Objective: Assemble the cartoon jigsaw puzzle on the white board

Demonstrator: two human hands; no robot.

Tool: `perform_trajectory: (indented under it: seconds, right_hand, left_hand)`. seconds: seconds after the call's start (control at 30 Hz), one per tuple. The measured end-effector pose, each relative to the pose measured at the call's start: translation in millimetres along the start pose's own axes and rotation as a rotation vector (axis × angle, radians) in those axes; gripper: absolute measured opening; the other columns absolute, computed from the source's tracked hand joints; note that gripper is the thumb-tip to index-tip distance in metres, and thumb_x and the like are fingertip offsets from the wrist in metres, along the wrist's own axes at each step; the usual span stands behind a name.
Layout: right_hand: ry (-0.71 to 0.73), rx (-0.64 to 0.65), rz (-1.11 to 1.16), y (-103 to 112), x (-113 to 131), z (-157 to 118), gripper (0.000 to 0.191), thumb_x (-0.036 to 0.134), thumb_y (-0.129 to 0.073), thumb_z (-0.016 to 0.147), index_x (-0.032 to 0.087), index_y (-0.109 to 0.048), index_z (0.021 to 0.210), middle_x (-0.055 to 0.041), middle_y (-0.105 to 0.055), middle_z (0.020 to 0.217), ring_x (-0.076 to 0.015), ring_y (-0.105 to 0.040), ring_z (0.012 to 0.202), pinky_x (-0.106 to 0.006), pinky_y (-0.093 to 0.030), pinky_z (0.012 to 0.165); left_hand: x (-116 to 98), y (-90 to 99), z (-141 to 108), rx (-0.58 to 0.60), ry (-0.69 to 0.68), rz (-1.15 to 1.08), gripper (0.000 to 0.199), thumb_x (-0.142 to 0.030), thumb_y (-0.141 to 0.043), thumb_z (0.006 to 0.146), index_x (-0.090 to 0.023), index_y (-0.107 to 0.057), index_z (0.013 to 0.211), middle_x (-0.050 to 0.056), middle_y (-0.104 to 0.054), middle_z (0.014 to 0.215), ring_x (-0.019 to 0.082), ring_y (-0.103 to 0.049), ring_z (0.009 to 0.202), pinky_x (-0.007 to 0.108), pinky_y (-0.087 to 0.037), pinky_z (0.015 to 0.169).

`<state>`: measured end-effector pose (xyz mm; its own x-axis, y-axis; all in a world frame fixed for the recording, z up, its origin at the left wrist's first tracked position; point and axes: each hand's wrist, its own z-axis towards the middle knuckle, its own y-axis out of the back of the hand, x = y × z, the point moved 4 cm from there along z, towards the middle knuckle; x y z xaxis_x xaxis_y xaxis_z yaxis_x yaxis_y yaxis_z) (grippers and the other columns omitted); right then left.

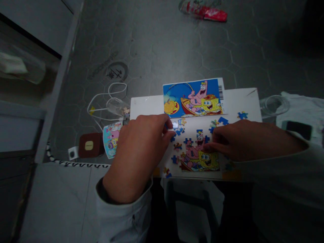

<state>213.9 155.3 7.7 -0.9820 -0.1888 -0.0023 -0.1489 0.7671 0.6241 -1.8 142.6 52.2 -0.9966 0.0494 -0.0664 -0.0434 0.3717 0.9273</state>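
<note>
Left fingers (167, 135) nearly together, right fingers (212, 147) bunched; hold in either unclear. White tabletop (146, 105): picture card (193, 98); part-joined puzzle (207, 161) by the right fingers; loose pieces (242, 115) around. Step: apparently fitting (upper edge ragged); next calls for matching tabs.

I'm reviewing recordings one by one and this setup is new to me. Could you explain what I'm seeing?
There is no machine here: a person works with two bare hands, the left hand and the right hand. The single picture comes from a camera worn on the head, looking forward and down. On a white surface lie a partly assembled jigsaw, loose pieces and, farther from the person, a printed card. The right hand reaches over the jigsaw; the left is beside loose pieces. Whether either grips a piece, I cannot tell.
</note>
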Motion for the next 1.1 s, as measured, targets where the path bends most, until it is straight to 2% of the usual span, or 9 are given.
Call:
perform_trajectory:
  seconds: [0.23, 0.4, 0.5, 0.63, 0.73, 0.87, 1.0, 1.1]
  right_hand:
    - [0.006, 0.009, -0.011, 0, 3, -1, 0.056, 0.079, -0.06, 0.096, 0.029, -0.08, 0.083, -0.0112, -0.079, 0.091, -0.0294, -0.071, 0.077, -0.045, -0.047, 0.069]
    - [0.022, -0.114, -0.049, 1, -1, -4, 0.056, 0.079, -0.057, 0.098, 0.029, -0.079, 0.084, -0.0096, -0.077, 0.082, -0.0256, -0.065, 0.066, -0.041, -0.041, 0.063]
    - [0.043, -0.101, 0.001, 1, -21, -4, 0.059, 0.077, -0.052, 0.102, 0.028, -0.08, 0.084, -0.0092, -0.075, 0.076, -0.0222, -0.06, 0.059, -0.041, -0.042, 0.062]
    - [-0.131, -0.257, 0.012, 8, -64, -4, 0.063, 0.079, -0.051, 0.103, 0.027, -0.083, 0.088, -0.0133, -0.08, 0.085, -0.0235, -0.062, 0.063, -0.043, -0.042, 0.064]
    - [-0.172, -0.297, 0.049, 9, -85, -5, 0.059, 0.078, -0.054, 0.101, 0.029, -0.081, 0.085, -0.0126, -0.081, 0.084, -0.025, -0.065, 0.064, -0.043, -0.044, 0.065]
    - [-0.173, -0.32, 0.063, 7, -98, -7, 0.06, 0.086, -0.057, 0.093, 0.032, -0.078, 0.079, -0.0117, -0.08, 0.078, -0.0296, -0.066, 0.061, -0.045, -0.046, 0.059]
    - [-0.147, -0.357, 0.083, 7, -101, -9, 0.054, 0.084, -0.061, 0.09, 0.034, -0.081, 0.083, -0.0115, -0.079, 0.076, -0.0306, -0.066, 0.06, -0.045, -0.047, 0.056]
    - [-0.146, -0.358, 0.094, 7, -101, -7, 0.057, 0.085, -0.06, 0.09, 0.033, -0.082, 0.082, -0.012, -0.081, 0.078, -0.0304, -0.067, 0.06, -0.045, -0.048, 0.054]
  left_hand:
    - [-1, -0.5, -1, -0.013, -0.01, -0.007, 0.013, -0.038, -0.074, 0.104, -0.034, -0.084, 0.112, 0.003, -0.089, 0.107, 0.032, -0.079, 0.09, 0.038, -0.046, 0.07]
    - [0, 0.3, -1, -0.005, -0.005, -0.004, 0.014, -0.038, -0.072, 0.104, -0.034, -0.084, 0.111, 0.004, -0.088, 0.108, 0.034, -0.079, 0.092, 0.039, -0.045, 0.071]
    - [0, 0.8, -1, 0.0, -0.005, -0.006, 0.015, -0.037, -0.071, 0.104, -0.034, -0.084, 0.111, 0.003, -0.088, 0.108, 0.033, -0.079, 0.093, 0.039, -0.046, 0.072]
    - [1, 0.3, 0, 0.02, 0.02, 0.003, 0.015, -0.035, -0.071, 0.104, -0.034, -0.085, 0.11, 0.004, -0.088, 0.105, 0.033, -0.078, 0.089, 0.038, -0.043, 0.07]
    - [1, -0.6, 0, 0.022, 0.017, 0.002, 0.016, -0.035, -0.069, 0.104, -0.034, -0.084, 0.109, 0.005, -0.087, 0.103, 0.033, -0.076, 0.085, 0.039, -0.041, 0.068]
    - [1, -2.7, 2, 0.036, 0.015, -0.007, 0.016, -0.038, -0.07, 0.104, -0.034, -0.084, 0.109, 0.006, -0.087, 0.103, 0.036, -0.076, 0.086, 0.039, -0.037, 0.066]
    - [2, -2.4, 3, 0.049, 0.026, 0.006, 0.015, -0.039, -0.07, 0.103, -0.035, -0.084, 0.11, 0.006, -0.087, 0.101, 0.037, -0.076, 0.086, 0.039, -0.033, 0.066]
    - [1, -2.3, 4, 0.071, 0.022, -0.008, 0.015, -0.038, -0.07, 0.103, -0.035, -0.083, 0.11, 0.006, -0.087, 0.104, 0.036, -0.075, 0.084, 0.039, -0.035, 0.066]
